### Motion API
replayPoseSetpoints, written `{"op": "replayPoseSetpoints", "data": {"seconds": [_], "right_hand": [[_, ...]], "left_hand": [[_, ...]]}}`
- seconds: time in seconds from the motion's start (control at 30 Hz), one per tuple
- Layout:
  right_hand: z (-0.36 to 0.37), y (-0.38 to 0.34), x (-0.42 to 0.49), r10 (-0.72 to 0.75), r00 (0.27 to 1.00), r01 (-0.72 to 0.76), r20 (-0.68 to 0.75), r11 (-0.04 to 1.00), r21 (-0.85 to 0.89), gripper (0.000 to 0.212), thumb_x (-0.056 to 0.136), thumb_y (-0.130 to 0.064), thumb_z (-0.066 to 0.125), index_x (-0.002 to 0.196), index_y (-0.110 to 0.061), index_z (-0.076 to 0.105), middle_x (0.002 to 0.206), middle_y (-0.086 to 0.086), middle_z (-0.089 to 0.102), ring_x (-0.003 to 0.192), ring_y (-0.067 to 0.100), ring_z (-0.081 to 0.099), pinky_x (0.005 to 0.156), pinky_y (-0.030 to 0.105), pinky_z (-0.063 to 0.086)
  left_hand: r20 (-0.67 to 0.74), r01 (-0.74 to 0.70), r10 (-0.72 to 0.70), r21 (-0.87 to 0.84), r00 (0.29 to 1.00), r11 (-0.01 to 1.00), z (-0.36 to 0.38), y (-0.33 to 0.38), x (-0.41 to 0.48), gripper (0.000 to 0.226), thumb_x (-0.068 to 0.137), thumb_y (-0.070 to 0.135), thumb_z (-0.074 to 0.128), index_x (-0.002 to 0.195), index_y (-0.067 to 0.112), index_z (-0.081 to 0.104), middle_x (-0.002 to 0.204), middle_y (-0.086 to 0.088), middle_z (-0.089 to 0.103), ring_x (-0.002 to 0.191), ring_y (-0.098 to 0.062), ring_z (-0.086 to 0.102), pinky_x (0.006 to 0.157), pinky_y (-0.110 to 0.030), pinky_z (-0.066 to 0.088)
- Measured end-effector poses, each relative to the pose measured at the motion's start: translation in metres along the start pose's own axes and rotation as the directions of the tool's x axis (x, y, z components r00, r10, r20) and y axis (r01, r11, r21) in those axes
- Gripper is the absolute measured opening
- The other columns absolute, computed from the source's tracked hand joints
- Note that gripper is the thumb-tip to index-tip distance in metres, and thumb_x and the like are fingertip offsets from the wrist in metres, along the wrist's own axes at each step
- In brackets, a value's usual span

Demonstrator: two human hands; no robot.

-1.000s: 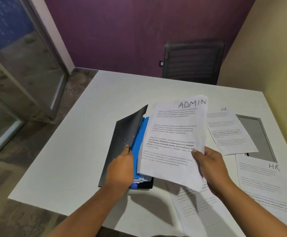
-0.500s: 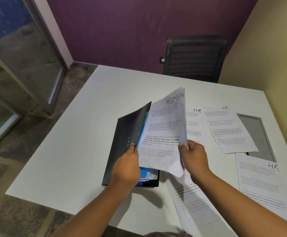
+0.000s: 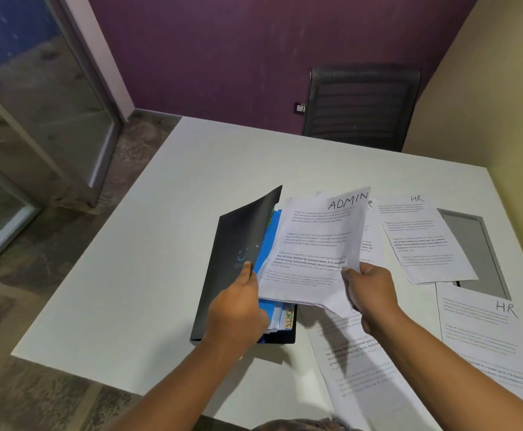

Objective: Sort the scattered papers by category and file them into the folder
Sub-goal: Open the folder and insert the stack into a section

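Observation:
A black folder [image 3: 232, 259] lies on the white table [image 3: 148, 275], its cover lifted by my left hand [image 3: 238, 309]. Blue dividers [image 3: 268, 244] and a tab with orange letters show inside. My right hand [image 3: 369, 290] grips the lower right corner of a sheet marked ADMIN [image 3: 316, 244], which lies partly over the folder's open inside. To the right lie two sheets marked HR, one [image 3: 422, 237] farther away and one [image 3: 484, 346] nearer. Another printed sheet [image 3: 363, 368] lies under my right forearm.
A grey rectangular panel [image 3: 468, 250] is set into the table at the right, partly under the HR sheets. A black mesh chair [image 3: 359, 107] stands behind the far table edge. A yellow wall runs along the right, a glass partition at the left.
The ADMIN sheet has tilted flatter and moved down onto the folder's open inside. My right hand shifted right along its lower edge. My left hand keeps the cover raised.

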State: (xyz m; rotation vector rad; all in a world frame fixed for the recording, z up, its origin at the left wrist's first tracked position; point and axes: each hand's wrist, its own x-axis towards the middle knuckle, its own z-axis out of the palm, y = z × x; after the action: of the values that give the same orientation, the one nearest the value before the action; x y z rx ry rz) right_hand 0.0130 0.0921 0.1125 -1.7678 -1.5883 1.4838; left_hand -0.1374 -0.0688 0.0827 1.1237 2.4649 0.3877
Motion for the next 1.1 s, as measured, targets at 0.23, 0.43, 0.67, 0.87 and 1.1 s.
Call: {"op": "replayPoseSetpoints", "data": {"seconds": [0.23, 0.43, 0.67, 0.87, 1.1], "right_hand": [[0.003, 0.004, -0.013, -0.095, 0.995, 0.097, 0.044, 0.993, -0.062, 0.036, 0.096, -0.010, 0.057, 0.061, -0.020, 0.057, 0.036, -0.013, 0.048, 0.043, 0.012, 0.042, 0.047, 0.024, 0.029], [0.011, 0.008, -0.025, -0.256, 0.960, 0.274, 0.112, 0.940, -0.205, 0.039, 0.098, -0.015, 0.053, 0.061, -0.025, 0.063, 0.049, -0.009, 0.062, 0.052, 0.016, 0.056, 0.051, 0.025, 0.037], [0.016, 0.006, -0.026, -0.259, 0.956, 0.290, 0.138, 0.909, -0.299, 0.035, 0.098, -0.015, 0.052, 0.064, -0.016, 0.062, 0.061, 0.000, 0.064, 0.056, 0.015, 0.056, 0.050, 0.025, 0.038], [0.025, 0.001, -0.014, -0.279, 0.948, 0.319, 0.155, 0.837, -0.444, 0.033, 0.098, -0.014, 0.050, 0.066, -0.013, 0.057, 0.059, -0.003, 0.057, 0.055, 0.013, 0.052, 0.049, 0.025, 0.035], [0.056, -0.009, -0.008, -0.225, 0.924, 0.356, 0.310, 0.806, -0.473, 0.025, 0.096, -0.022, 0.057, 0.117, -0.013, 0.067, 0.103, 0.005, 0.072, 0.084, 0.021, 0.063, 0.064, 0.022, 0.043]], "left_hand": [[-0.034, -0.058, 0.062, 0.124, 0.997, 0.991, -0.003, -0.002, -0.008, 0.062, 0.103, 0.023, 0.036, 0.157, 0.018, 0.006, 0.163, 0.006, 0.018, 0.110, -0.013, 0.058, 0.090, -0.021, 0.046], [0.027, -0.023, 0.018, 0.203, 0.999, 0.979, -0.001, 0.004, -0.009, 0.072, 0.095, 0.008, 0.044, 0.157, 0.016, 0.008, 0.166, 0.008, -0.002, 0.091, -0.022, 0.060, 0.078, -0.032, 0.052], [0.172, -0.005, 0.005, -0.001, 0.985, 1.000, 0.007, -0.002, -0.001, 0.102, 0.082, 0.026, 0.071, 0.156, 0.024, 0.001, 0.165, 0.013, -0.008, 0.113, -0.017, 0.059, 0.089, -0.029, 0.052], [0.206, -0.010, 0.080, -0.321, 0.975, 0.947, -0.005, 0.000, -0.003, 0.095, 0.075, 0.044, 0.070, 0.154, 0.036, 0.017, 0.162, 0.017, 0.011, 0.140, -0.007, 0.035, 0.106, -0.030, 0.044], [0.110, 0.013, 0.025, -0.334, 0.994, 0.943, 0.001, 0.008, -0.003, 0.064, 0.099, 0.033, 0.042, 0.156, 0.028, 0.016, 0.165, 0.013, 0.007, 0.137, -0.014, 0.040, 0.110, -0.027, 0.036]]}}
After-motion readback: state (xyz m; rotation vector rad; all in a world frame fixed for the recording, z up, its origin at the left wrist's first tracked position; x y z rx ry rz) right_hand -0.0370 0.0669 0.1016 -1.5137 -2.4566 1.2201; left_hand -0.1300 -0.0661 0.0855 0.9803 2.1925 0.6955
